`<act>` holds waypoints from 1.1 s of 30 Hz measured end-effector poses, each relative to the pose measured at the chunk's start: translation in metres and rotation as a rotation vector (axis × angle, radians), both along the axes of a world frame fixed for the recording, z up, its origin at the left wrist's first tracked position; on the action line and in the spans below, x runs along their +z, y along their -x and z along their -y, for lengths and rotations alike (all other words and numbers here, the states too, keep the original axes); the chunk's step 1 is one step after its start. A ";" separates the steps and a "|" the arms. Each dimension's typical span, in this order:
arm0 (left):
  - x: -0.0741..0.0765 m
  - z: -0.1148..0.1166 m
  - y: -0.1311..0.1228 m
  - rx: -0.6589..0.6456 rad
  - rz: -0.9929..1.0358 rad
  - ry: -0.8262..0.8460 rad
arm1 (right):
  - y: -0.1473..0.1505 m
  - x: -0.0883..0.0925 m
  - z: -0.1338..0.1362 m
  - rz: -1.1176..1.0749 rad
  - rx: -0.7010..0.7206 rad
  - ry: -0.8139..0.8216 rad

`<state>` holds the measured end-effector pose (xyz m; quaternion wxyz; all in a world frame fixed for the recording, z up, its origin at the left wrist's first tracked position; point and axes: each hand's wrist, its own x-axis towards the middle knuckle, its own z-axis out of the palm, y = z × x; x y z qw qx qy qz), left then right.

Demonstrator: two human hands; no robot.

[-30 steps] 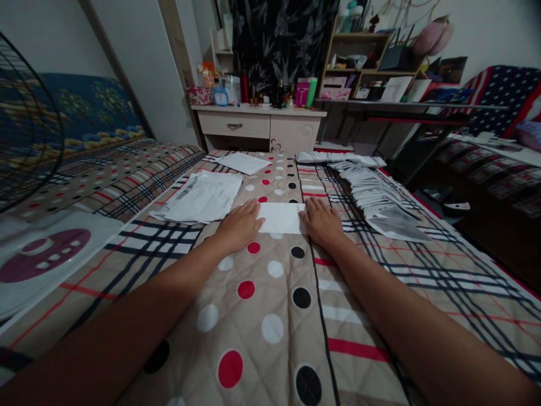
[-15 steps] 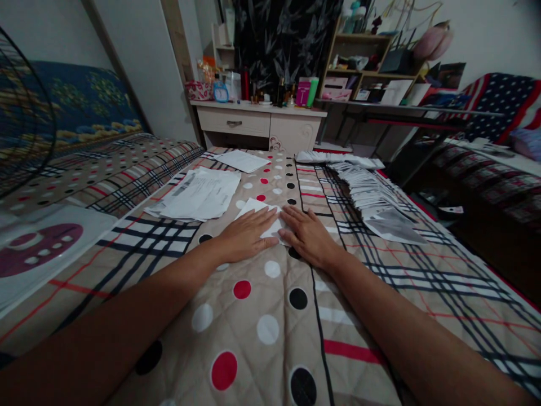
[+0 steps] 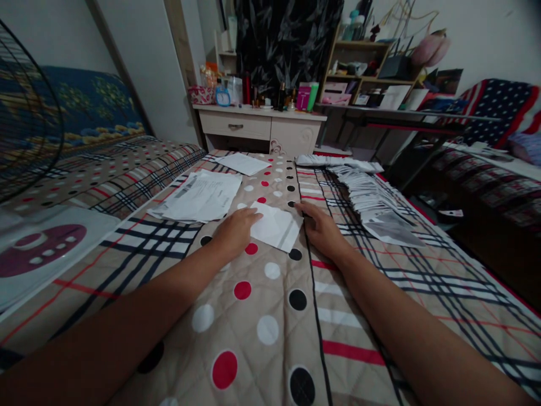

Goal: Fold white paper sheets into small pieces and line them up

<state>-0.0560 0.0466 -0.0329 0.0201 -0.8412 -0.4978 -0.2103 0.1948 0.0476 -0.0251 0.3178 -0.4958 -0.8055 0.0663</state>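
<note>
A folded white paper (image 3: 276,226) lies turned at an angle on the dotted and plaid quilt (image 3: 270,316). My left hand (image 3: 235,230) rests at its left edge, fingers curled onto the corner. My right hand (image 3: 322,228) lies at its right edge, with the fingertips touching the upper right corner. Both hands seem to pinch the paper's edges. A loose stack of printed sheets (image 3: 200,196) sits just left of my left hand. A long fanned row of folded papers (image 3: 367,197) runs along the right side of the bed.
One more sheet (image 3: 242,163) lies further back on the quilt. A white bag with a purple print (image 3: 40,254) lies at the left. A dresser (image 3: 257,125) crowded with small items stands past the bed, with shelves (image 3: 363,67) to its right. A fan grille (image 3: 25,118) fills the left edge.
The paper first lay straight between my hands. Both hands then pressed flat over it. Now they have drawn apart to its edges and the paper sits rotated.
</note>
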 end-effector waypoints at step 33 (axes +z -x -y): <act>0.011 0.004 -0.005 -0.172 0.204 0.016 | 0.011 0.010 0.011 0.019 0.218 -0.082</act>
